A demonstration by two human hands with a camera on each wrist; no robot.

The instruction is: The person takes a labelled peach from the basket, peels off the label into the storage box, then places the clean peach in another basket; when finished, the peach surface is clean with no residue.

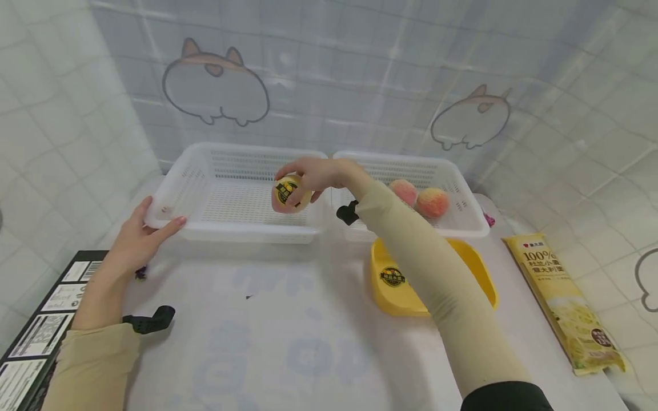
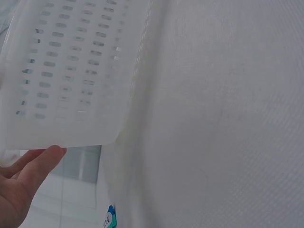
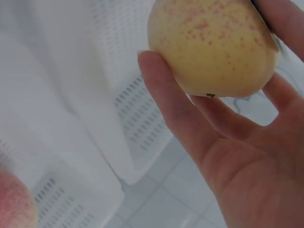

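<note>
Above the left white basket (image 1: 205,171), a person's right hand (image 1: 319,174) curls its fingers round a yellow fruit (image 1: 289,194) bearing a dark label. Meanwhile the left hand (image 1: 141,234), fingers straight, rests against that basket's near corner. Two peaches (image 1: 418,198) lie in the right basket (image 1: 462,188) on the table (image 1: 267,331).

Place: home kitchen corner.
Walls: pale tiles (image 1: 46,114) with cat stickers (image 1: 216,85).
Below the stickers: white baskets (image 1: 195,171) holding peaches (image 1: 432,202).
Right of baskets: pasta packet (image 1: 565,302).
</note>
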